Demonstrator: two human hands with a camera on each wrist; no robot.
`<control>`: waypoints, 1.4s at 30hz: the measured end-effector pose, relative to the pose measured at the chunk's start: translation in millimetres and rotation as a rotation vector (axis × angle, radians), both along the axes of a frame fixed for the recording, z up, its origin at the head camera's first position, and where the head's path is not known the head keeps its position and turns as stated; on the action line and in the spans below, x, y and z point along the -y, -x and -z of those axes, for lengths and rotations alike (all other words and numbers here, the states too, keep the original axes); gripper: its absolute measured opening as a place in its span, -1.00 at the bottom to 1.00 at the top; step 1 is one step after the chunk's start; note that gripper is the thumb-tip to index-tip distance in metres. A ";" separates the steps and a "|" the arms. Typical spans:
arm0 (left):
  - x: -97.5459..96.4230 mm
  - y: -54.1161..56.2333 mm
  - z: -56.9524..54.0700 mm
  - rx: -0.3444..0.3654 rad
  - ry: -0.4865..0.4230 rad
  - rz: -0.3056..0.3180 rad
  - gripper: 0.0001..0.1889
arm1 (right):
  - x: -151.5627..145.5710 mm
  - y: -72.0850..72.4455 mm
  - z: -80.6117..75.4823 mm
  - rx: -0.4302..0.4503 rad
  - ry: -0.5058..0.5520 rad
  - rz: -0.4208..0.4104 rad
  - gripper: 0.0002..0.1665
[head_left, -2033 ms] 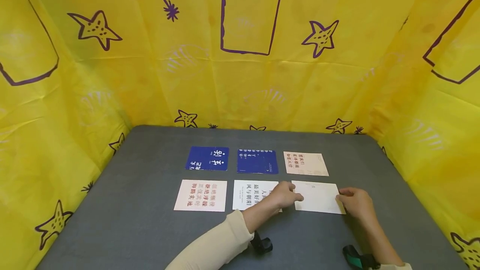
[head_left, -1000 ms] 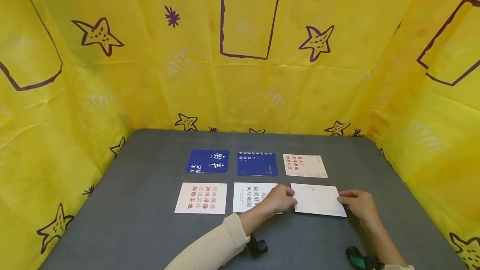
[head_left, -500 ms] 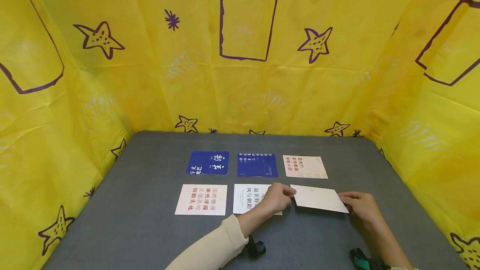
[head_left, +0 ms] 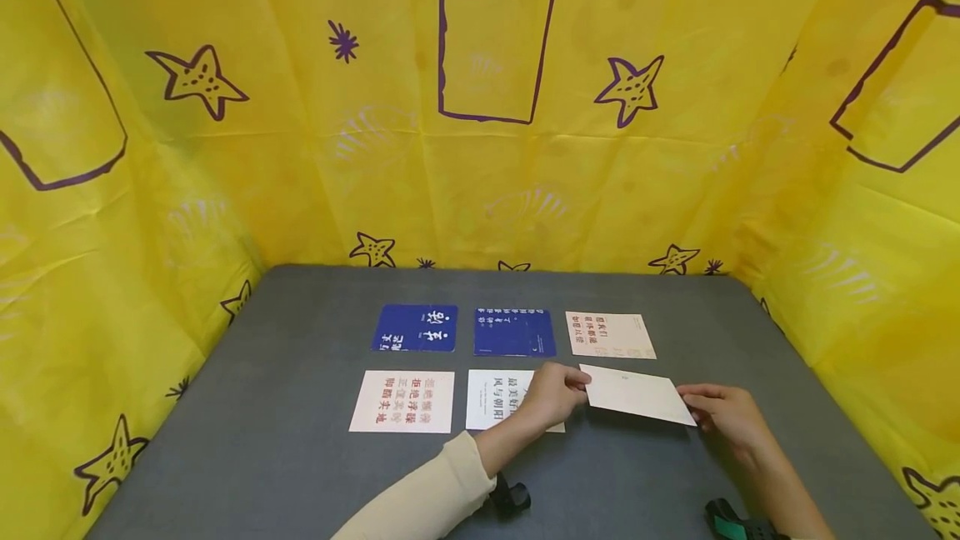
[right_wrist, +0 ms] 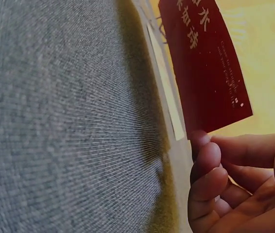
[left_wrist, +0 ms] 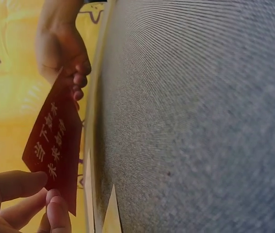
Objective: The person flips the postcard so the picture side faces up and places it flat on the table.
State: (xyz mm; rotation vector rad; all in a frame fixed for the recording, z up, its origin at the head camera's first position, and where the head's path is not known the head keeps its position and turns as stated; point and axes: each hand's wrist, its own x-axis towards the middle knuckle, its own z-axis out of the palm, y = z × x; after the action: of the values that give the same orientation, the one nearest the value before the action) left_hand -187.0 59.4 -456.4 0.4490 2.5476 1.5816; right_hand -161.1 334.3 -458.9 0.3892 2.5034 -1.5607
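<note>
A postcard [head_left: 637, 394] is held up off the table between both hands, tilted, with its pale side facing the head camera. Its other side is dark red with light Chinese lettering, as the postcard [left_wrist: 55, 141] shows in the left wrist view. My left hand [head_left: 553, 397] pinches its left edge between thumb and fingers. At the opposite edge my right hand [head_left: 726, 417] pinches a corner; the right wrist view shows thumb and fingertips on the red postcard [right_wrist: 215, 73]. Under the left hand lies a white postcard [head_left: 487, 398] with black lettering, partly covered.
On the dark grey table [head_left: 247, 440] lie two blue postcards [head_left: 414, 327] and a cream postcard [head_left: 611, 335] in the back row. A pinkish postcard [head_left: 402, 401] with red lettering lies front left. A yellow patterned cloth [head_left: 480, 165] surrounds the table on three sides.
Both hands have taken hold of the postcard by its side edges and lifted it off the table, tilting it. The other postcards have stayed in place.
</note>
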 end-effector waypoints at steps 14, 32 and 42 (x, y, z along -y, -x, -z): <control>4.3 4.8 -5.7 -0.013 -0.019 -0.029 -0.85 | 1.6 -2.4 -5.4 -0.020 -0.010 -0.036 -0.62; 5.9 6.2 -11.0 0.053 -0.048 -0.071 -0.83 | 0.9 -2.8 -11.4 -0.018 0.125 -0.038 -0.65; 2.8 8.6 -10.9 0.054 -0.072 -0.089 -0.82 | 2.4 -0.5 -12.9 -0.017 0.141 0.007 -0.76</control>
State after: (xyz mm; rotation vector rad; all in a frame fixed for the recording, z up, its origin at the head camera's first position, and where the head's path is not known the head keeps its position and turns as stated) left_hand -195.6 56.6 -445.4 0.2990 2.5103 1.6961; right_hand -160.6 331.9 -446.0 0.3671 2.3874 -1.7375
